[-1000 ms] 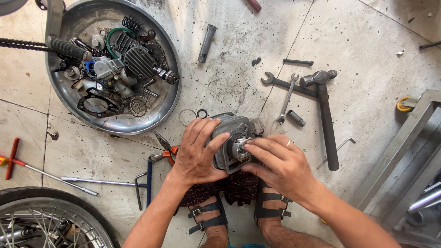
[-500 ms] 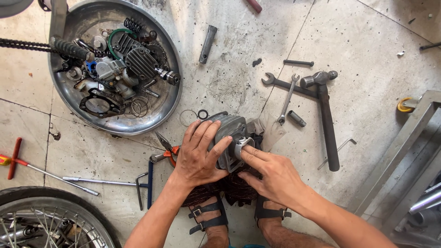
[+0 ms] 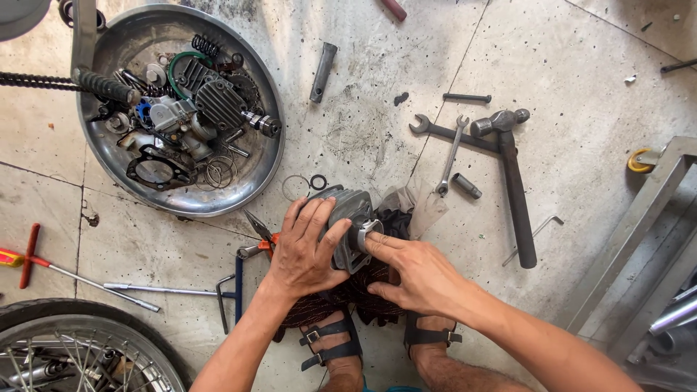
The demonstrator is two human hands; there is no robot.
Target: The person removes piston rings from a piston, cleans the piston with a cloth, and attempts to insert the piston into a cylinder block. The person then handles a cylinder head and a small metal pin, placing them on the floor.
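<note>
Head view, looking down at concrete floor (image 3: 581, 65). Centre of frame, just below middle: grey finned metal engine cylinder (image 3: 348, 218), held over a dark rag (image 3: 363, 287) and the person's sandalled feet.

Left hand (image 3: 305, 250) lies on the cylinder's left side, fingers spread & wrapped over the fins, thumb toward the lower edge. Right hand (image 3: 417, 272) comes in from lower right; index finger and thumb pinch a small silver round part (image 3: 367, 231) at the cylinder's right face. Can't tell if that part is loose or fixed in.

Upper left of frame: big round dented metal pan (image 3: 268, 156) full of engine bits, incl. a finned cover, black gasket, springs, green ring, carb-like body. Black chain and ribbed rubber footpeg (image 3: 105, 86) cross its upper left rim.

Just above the cylinder: thin wire ring and small black o-ring (image 3: 318, 181) on the floor, close together. Left of the hands: orange-handled pliers (image 3: 263, 236), partly under the left wrist; a blue-handled L-shaped tool (image 3: 236, 290) near them.

Right of centre: hammer w/ dark long handle (image 3: 512, 181), open-end spanner (image 3: 450, 156) and a dark wrench crossing it, short steel socket (image 3: 467, 186) just beside. Grey tube (image 3: 323, 71) upper middle.

Far left: red T-handle driver (image 3: 29, 254). Lower left corner: spoked wheel w/ tyre (image 3: 80, 348). Right edge: grey metal frame (image 3: 646, 218).
</note>
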